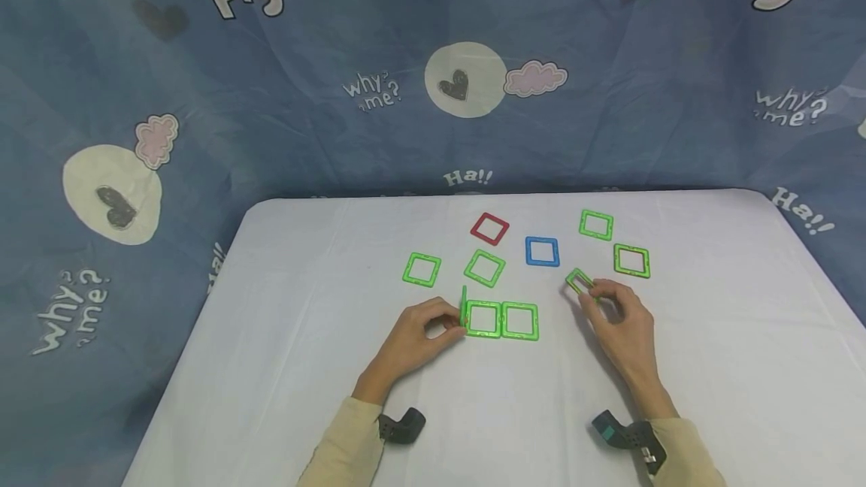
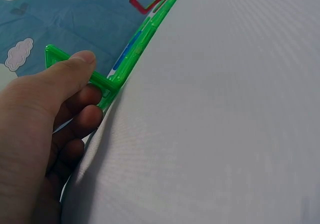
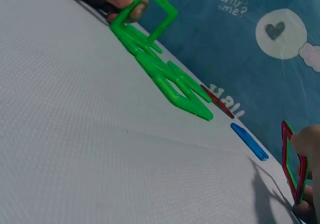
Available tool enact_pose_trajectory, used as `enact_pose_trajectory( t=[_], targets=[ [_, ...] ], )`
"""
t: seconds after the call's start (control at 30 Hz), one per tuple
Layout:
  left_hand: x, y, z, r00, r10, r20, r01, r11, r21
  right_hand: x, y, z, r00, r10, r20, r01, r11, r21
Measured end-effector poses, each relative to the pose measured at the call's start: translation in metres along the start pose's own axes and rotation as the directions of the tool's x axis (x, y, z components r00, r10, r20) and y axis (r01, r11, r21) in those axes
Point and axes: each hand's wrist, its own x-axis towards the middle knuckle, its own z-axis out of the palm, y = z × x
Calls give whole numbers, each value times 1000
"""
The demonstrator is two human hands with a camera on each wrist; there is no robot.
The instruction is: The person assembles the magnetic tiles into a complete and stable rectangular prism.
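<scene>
My left hand (image 1: 417,334) pinches a green square magnetic tile (image 1: 463,307) between thumb and fingers. This tile stands upright at the left edge of two flat green tiles, one joined tile (image 1: 483,336) beside the other tile (image 1: 520,337). In the right wrist view the upright tile (image 3: 171,14) shows as an open frame. To the right, my right hand (image 1: 625,329) pinches another square tile (image 1: 571,276), tilted and raised off the table. Its rim looks green in the head view, but its other face (image 3: 284,141) appears red with green edges in the right wrist view.
Behind the hands lie loose square tiles: a red tile (image 1: 479,235), a blue tile (image 1: 543,264) and several green ones, among them a far-right tile (image 1: 632,273) with a dark reddish inner edge. A white cloth covers the table (image 1: 271,307); a blue printed curtain (image 1: 304,141) hangs behind.
</scene>
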Motion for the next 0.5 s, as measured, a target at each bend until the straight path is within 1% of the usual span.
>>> enact_pose_trajectory(
  t=[0.17, 0.4, 0.5],
  targets=[
    [0, 1, 0, 1000, 2, -1, -2, 1000, 6, 0, 0, 1, 1000, -28, 3, 28, 1000, -1],
    [0, 1, 0, 1000, 0, -1, 0, 1000, 5, 0, -1, 1, 994, -90, -63, 92, 996, 22],
    [0, 2, 0, 1000, -4, 0, 4, 1000, 7, 1, 0, 1, 991, -108, -79, 111, 993, 30]
  ],
)
